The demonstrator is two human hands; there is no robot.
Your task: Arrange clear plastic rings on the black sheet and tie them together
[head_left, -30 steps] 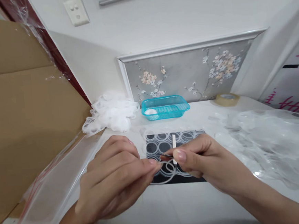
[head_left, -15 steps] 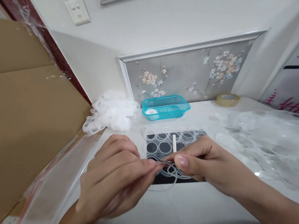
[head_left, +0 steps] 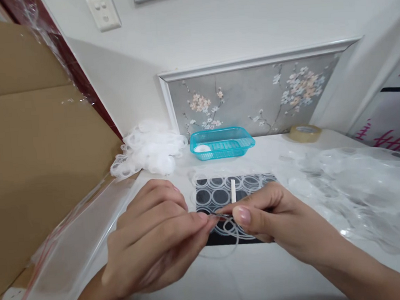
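My left hand and my right hand meet over a black mat on a white table. Both are closed in a pinch. Between the fingertips is a thin clear ring, and my right hand also grips a slim dark tool whose tip touches the ring. Several more clear rings lie on the mat. A small white stick rests upright on the mat just beyond my fingers.
A turquoise plastic basket stands at the back by a flowered panel. A heap of white rings lies to its left, a tape roll to its right. Crumpled clear plastic covers the right side. A cardboard box and zip bag stand left.
My right hand has moved slightly down and toward me, and the ring between my fingers has dropped lower over the mat's front edge. My left hand has barely moved.
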